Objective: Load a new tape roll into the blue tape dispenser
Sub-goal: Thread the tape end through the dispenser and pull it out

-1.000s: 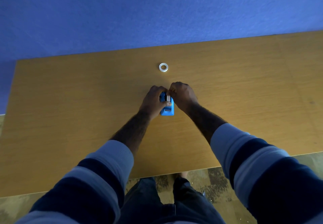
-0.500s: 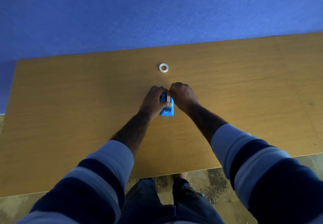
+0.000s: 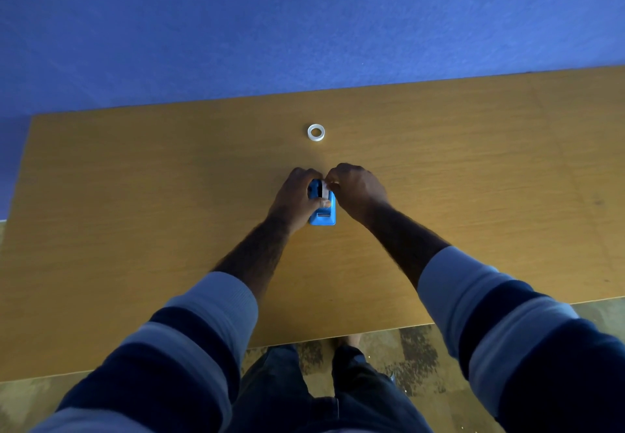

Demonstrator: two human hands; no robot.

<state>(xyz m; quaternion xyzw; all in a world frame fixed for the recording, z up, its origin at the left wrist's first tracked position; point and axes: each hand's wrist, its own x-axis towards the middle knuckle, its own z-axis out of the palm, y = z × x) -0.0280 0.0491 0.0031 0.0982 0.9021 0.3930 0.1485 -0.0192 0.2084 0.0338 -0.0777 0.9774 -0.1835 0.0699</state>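
Note:
The blue tape dispenser (image 3: 324, 216) stands near the middle of the wooden table (image 3: 135, 229), its cutter end toward me. My left hand (image 3: 293, 195) wraps its left side, thumb pressed across the top. My right hand (image 3: 357, 190) pinches a whitish tape roll or strip (image 3: 325, 189) at the dispenser's far end, over the roll slot. A small white ring (image 3: 316, 132), an empty tape core or spare roll, lies flat on the table beyond my hands. Most of the dispenser's far end is hidden by my fingers.
A blue wall (image 3: 304, 26) rises right behind the table's far edge. The table's near edge runs across below my forearms, with patterned floor (image 3: 416, 351) and my legs beneath it.
My right fingers have shifted slightly up and left at the dispenser's far end, and the whitish piece now sits tilted there. The left hand and the white ring stay put.

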